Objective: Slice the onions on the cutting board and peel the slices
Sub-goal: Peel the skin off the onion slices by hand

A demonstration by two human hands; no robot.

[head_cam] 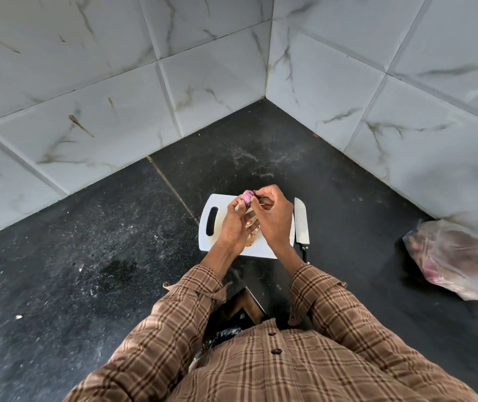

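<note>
A small purple onion piece (pixel 247 196) is held above the white cutting board (pixel 217 227). My left hand (pixel 234 224) grips it from below with curled fingers. My right hand (pixel 272 216) pinches at its top right edge, at the skin. Loose onion skins (pixel 251 237) lie on the board between and under my hands, partly hidden. A knife (pixel 301 224) with a black handle lies flat along the board's right edge, blade pointing away from me.
The board sits on a dark speckled counter (pixel 101 256) in a corner of marbled wall tiles (pixel 87 111). A clear plastic bag (pixel 458 256) with onions lies at the right. A dark opening (pixel 240 309) shows at the counter's near edge.
</note>
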